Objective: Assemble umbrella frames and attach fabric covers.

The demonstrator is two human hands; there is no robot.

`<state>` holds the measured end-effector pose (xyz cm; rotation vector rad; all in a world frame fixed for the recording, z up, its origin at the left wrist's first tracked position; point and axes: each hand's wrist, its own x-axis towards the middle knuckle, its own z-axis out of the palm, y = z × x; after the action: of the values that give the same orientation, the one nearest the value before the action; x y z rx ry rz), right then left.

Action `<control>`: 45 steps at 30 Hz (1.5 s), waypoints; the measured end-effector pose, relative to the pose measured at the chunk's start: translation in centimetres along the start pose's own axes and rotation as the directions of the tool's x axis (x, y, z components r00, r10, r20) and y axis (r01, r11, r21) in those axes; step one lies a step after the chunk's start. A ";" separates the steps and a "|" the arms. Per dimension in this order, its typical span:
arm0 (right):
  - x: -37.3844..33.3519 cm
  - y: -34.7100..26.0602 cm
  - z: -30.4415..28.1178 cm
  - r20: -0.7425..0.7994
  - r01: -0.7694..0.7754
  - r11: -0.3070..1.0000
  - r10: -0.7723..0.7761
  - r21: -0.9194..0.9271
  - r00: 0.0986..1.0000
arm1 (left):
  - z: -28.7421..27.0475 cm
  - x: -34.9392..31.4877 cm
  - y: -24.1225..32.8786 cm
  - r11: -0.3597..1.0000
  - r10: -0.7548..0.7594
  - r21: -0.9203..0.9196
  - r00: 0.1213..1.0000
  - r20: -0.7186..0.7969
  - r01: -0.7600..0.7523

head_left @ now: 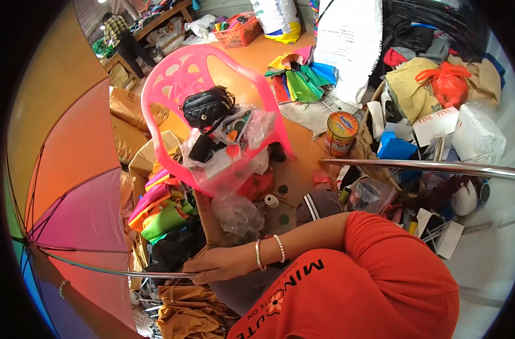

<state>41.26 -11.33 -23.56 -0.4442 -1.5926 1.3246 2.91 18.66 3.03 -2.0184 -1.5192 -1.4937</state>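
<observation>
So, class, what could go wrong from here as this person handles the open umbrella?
The left hand is close to the ribs of the umbrella and might get pinched if they fold. Swinging the umbrella could snag the colourful fabric nearby or knock the black bag off the pink chair.

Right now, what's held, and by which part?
Multicoloured umbrella: right grip holds its metal shaft away from the hub; left grip beside it, hold unclear.

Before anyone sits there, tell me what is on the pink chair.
On the pink chair lie a black quilted bag, crumpled clear plastic and a black object. Anything directly beneath them is covered and cannot be seen.
</observation>
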 end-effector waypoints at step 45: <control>7.6 -2.8 -2.2 -0.272 0.171 0.952 -0.099 0.255 0.957 | 11.7 -12.8 12.5 -0.040 -0.024 -0.801 0.801 0.598 0.597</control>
<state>40.48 -5.21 -17.83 -0.3118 -1.1818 1.3024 20.44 13.14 -7.85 -2.9208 -1.0200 -3.2581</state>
